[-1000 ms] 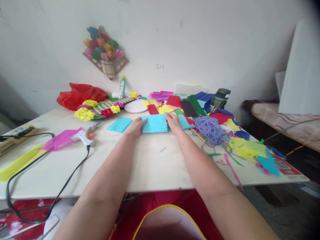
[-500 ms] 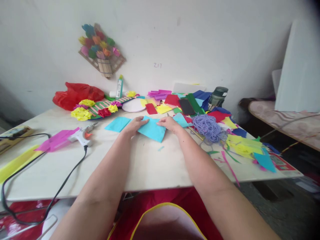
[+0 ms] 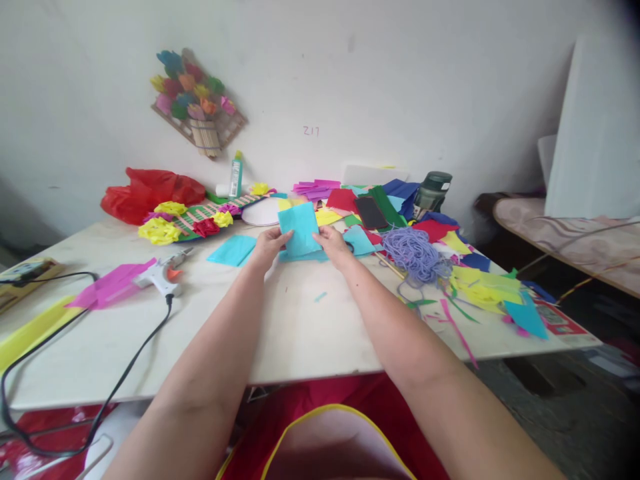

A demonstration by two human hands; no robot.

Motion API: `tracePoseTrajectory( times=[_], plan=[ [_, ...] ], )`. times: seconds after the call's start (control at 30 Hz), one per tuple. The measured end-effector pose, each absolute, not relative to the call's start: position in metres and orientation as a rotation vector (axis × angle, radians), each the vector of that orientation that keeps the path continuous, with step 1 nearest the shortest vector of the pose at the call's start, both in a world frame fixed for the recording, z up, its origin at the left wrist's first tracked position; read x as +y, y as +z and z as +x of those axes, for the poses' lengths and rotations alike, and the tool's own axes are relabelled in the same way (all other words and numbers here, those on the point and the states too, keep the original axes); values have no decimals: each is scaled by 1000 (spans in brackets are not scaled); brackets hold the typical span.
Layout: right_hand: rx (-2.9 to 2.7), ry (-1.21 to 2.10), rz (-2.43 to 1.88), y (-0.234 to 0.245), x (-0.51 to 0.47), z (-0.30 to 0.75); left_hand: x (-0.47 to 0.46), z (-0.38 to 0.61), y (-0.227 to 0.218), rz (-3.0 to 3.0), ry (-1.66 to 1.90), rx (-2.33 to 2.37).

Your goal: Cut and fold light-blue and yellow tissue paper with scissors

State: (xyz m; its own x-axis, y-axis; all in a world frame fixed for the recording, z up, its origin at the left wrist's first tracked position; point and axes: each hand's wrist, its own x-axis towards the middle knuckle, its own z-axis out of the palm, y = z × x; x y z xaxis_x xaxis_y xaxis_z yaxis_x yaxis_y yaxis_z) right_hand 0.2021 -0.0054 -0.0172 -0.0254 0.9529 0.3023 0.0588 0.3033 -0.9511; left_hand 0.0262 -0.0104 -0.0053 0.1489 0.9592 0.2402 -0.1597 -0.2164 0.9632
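A light-blue sheet of crepe paper [image 3: 300,227] is held up by its two side edges. My left hand [image 3: 271,245] pinches its left edge, while my right hand [image 3: 333,244] grips the right one. Below and behind it, more light-blue paper [image 3: 304,256] lies on the table. Left of my left hand rests a separate light-blue piece [image 3: 232,250], lying flat. Another light-blue piece [image 3: 358,239] is beyond my right hand, with a dark loop, perhaps a scissors handle [image 3: 349,247], partly hidden there.
On the left are a glue gun [image 3: 163,277] with its black cord and magenta paper [image 3: 115,285]. Paper flowers sit on a green decorated piece [image 3: 193,220]. Purple yarn [image 3: 415,255], a phone [image 3: 371,213], a dark bottle [image 3: 433,193] and coloured paper scraps cover the right side.
The light-blue sheet, lower and tilted before, is now raised more upright between both hands. Other light-blue paper now shows beneath it on the table.
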Motion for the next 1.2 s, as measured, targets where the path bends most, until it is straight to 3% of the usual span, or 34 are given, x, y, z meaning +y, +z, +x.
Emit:
tracePoseTrajectory(
  times=[0.13,0.3,0.67,0.93,1.2],
  plan=[
    [-1452,980,-1065,-15,-8,201,-9,20,-3,1476,1359,832],
    [-1602,782,-1327,-21,-5,202,-6,17,-13,1565,1249,888],
    [-1721,488,-1420,-17,-9,204,-3,15,-20,1621,1203,1036],
    [-1684,572,-1332,-20,-6,205,-2,15,-19,1544,1273,1016],
    [-1535,976,-1111,-14,-15,201,-9,19,-9,1372,1280,846]
  ],
)
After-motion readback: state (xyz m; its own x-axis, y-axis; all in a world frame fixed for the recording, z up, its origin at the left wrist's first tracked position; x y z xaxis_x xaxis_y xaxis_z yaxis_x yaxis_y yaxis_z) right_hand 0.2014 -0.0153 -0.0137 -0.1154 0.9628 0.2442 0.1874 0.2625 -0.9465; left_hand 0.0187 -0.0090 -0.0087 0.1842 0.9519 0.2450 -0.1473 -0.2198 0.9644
